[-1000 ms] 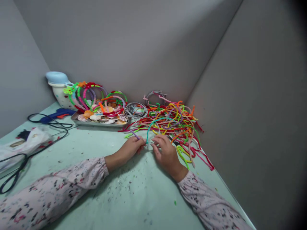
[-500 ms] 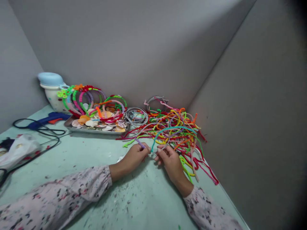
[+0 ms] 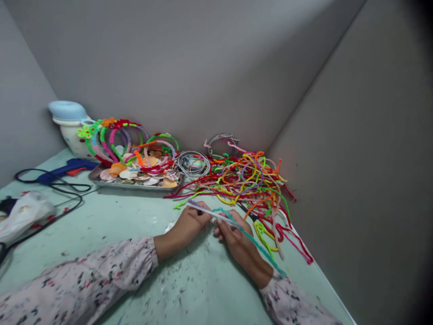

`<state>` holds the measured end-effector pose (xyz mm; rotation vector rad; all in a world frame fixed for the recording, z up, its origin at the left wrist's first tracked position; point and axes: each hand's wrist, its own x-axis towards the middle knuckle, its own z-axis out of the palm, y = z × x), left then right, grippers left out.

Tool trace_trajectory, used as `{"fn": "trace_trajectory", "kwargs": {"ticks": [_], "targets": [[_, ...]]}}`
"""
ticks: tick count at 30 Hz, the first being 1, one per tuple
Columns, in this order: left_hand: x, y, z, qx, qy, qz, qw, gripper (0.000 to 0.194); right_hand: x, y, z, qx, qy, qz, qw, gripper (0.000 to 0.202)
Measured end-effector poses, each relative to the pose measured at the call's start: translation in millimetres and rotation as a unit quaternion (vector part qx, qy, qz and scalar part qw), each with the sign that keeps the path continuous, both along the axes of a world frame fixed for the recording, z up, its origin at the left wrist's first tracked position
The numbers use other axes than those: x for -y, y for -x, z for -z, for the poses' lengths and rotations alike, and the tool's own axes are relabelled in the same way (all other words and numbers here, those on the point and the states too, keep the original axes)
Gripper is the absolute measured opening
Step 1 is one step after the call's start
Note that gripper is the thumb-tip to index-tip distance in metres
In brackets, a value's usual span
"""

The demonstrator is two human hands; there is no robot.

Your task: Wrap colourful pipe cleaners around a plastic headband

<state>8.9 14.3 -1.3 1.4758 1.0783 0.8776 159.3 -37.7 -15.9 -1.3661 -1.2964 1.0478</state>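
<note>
A pale hoop piece with a purple fuzzy end (image 3: pixel 199 206) runs between my hands. My left hand (image 3: pixel 192 222) is closed round its purple part. My right hand (image 3: pixel 237 232) pinches near its grey-white stretch, fingers bent. From between the hands a teal pipe cleaner (image 3: pixel 262 249) passes over the right hand and trails down to the right sleeve. The fingertips hide where the teal strand meets the hoop piece.
Behind the hands lie tangled coloured pipe cleaners (image 3: pixel 250 176), with scissors (image 3: pixel 248 211) partly under them. A metal tray (image 3: pixel 135 185) holds shells and wrapped hoops. Further left are a blue glue gun (image 3: pixel 56 174), its black cord and a lidded container (image 3: pixel 72 135).
The teal strand has swung from an arc above the hands down across the right hand. The pale piece now slants between the hands, and the view has shifted slightly.
</note>
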Motion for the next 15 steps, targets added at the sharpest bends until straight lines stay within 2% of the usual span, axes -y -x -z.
{"fn": "trace_trajectory", "kwargs": {"ticks": [4,9,15], "targets": [[-2.4,0.1,1.2,-0.017,0.035,-0.013,0.999,0.018,-0.3,0.0,2.7,0.059,-0.01,0.013,0.998,0.023],[-3.2,0.0,3.0,0.015,0.053,-0.001,0.998,0.02,-1.2,-0.2,3.6,0.105,-0.089,-0.014,0.99,0.015],[-6.3,-0.9,14.2,0.047,0.061,0.023,0.997,0.02,-0.8,-1.4,3.6,0.106,-0.091,-0.025,0.99,0.028]]}}
